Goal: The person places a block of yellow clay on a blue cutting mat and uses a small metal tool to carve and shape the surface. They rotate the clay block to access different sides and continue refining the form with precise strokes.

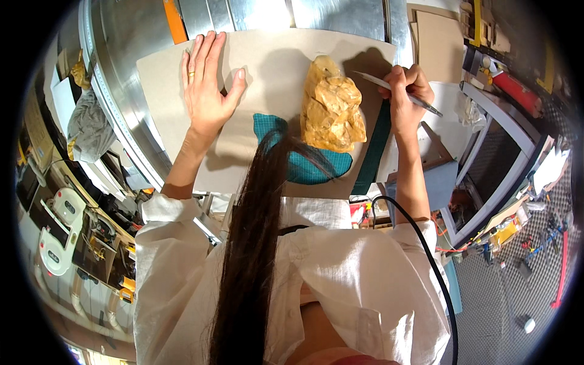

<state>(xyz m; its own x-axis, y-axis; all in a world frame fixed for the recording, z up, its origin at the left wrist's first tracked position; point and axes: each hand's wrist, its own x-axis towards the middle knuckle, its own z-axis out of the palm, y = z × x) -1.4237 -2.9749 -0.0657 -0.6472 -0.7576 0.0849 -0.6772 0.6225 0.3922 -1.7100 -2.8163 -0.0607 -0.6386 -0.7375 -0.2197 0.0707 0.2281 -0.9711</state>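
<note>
My left hand [207, 91] lies flat with fingers stretched on a large beige cardboard sheet [164, 91], near its far left part. In my right hand [409, 97], at the sheet's right edge, is a slim grey pen-shaped tool [426, 106]; its pale pointed tip aims left toward an amber, crumpled-looking lump [331, 112]. The lump sits on the sheet, partly over a curved teal piece with grid lines [319, 170]. A dark green strip [371, 158] slants along the sheet's right side. Long dark hair hangs over part of the teal piece.
Under the sheet is a shiny metal surface [261, 13], with an orange strip [174, 21] at its far edge. A black cable [420, 234] curves beside my right arm. A pale metal frame [496, 158] stands to the right; cluttered shelves line the left.
</note>
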